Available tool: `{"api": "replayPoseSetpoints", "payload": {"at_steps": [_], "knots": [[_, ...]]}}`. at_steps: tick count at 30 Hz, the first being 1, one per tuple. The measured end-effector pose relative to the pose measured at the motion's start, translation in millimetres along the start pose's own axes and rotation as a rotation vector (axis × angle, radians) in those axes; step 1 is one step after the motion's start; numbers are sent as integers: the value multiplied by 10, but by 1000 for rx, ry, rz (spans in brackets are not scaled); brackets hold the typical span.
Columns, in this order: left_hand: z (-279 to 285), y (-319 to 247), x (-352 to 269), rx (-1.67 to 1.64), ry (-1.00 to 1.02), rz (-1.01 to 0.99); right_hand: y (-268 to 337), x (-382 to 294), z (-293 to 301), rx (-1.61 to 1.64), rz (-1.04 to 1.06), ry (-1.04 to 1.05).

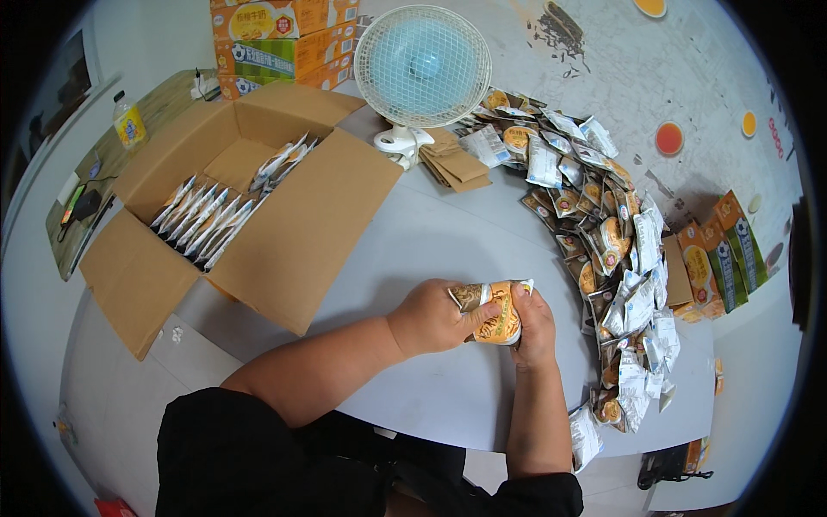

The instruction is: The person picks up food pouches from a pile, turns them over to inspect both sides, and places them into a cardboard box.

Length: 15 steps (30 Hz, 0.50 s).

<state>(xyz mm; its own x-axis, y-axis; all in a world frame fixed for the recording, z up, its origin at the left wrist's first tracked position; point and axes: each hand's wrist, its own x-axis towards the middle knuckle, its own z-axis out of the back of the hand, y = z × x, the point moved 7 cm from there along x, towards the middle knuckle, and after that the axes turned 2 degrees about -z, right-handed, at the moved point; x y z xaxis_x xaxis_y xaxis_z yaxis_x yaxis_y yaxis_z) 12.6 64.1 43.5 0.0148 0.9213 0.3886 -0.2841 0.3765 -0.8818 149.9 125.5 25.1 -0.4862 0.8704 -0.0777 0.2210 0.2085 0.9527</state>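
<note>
Both of my hands grip a brown and orange printed sachet [502, 323] above the grey table [413, 239]. My left hand [434, 318] has its thumb pressed across the sachet's front. On the other side, my right hand [535, 323] pinches its right end. The hidden fingers may hold more than one sachet; I cannot tell. To the right, a long curved heap of similar sachets [607, 242] lies with brown and silver-white faces showing. At the left stands an open cardboard box [310, 220], partly filled with sachets [207, 220] standing on edge in rows.
A white clip-on fan [423, 68] stands behind the box, beside folded brown cardboard [455, 161]. Printed orange cartons [284, 48] are stacked at the back left, with more cartons [711, 258] at the right. A drink bottle [129, 123] stands on a wooden side table [165, 97].
</note>
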Motion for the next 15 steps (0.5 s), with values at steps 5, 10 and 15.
{"api": "replayPoseSetpoints", "payload": {"at_steps": [5, 10, 15], "knots": [[24, -100, -19, 110, -41, -116, -10, 31, 33, -31, 33, -25], [12, -147, -25, 294, -4, -162, -9, 54, 71, -92, 27, -86], [-31, -10, -25, 117, 12, -47, -27, 29, 83, -52, -64, -155]]}}
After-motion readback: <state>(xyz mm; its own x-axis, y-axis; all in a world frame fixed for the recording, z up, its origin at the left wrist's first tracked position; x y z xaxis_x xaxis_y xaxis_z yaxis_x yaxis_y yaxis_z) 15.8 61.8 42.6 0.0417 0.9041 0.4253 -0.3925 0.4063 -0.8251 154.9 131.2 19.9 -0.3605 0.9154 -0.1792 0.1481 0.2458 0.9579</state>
